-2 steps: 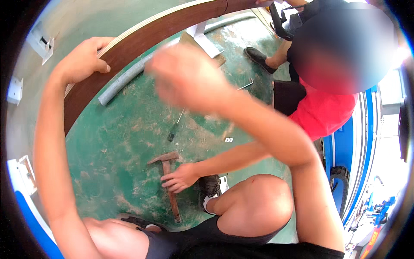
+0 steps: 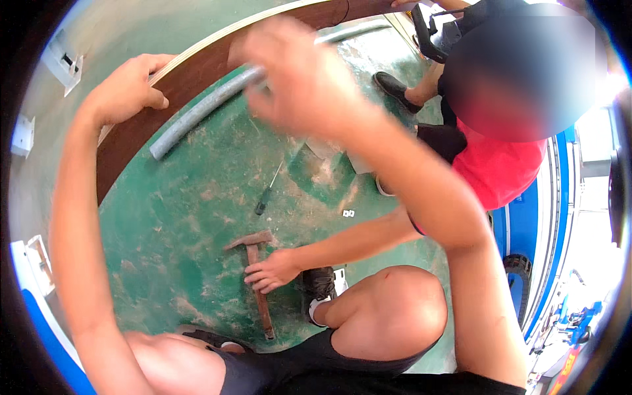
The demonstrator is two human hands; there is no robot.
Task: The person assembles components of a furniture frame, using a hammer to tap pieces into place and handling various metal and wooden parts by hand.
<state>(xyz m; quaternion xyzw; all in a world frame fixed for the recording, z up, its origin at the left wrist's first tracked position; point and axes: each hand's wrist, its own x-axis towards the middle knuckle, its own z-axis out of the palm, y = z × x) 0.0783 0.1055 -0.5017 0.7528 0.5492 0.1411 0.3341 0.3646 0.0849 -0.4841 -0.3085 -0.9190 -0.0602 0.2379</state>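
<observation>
A long brown board with a pale edge stands on edge, curving across the far side in the fisheye picture. My left hand grips its top edge, with the thumb on the brown face. My right hand, smeared by motion, is raised in front of the board farther right. Its thumb and fingers look apart, with nothing visible between them; whether it touches the board I cannot tell. Between my feet lies a rusty hammer with a wooden handle, and a co-worker's hand rests on that handle.
A grey pipe lies beside the board. A screwdriver and small white pieces are on the green floor. The co-worker in a red shirt crouches at the right. White brackets stand along the left.
My right hand has moved up toward the board, its thumb and fingers parting. The white angled metal piece and the bent rod near it no longer show. My left hand keeps its place.
</observation>
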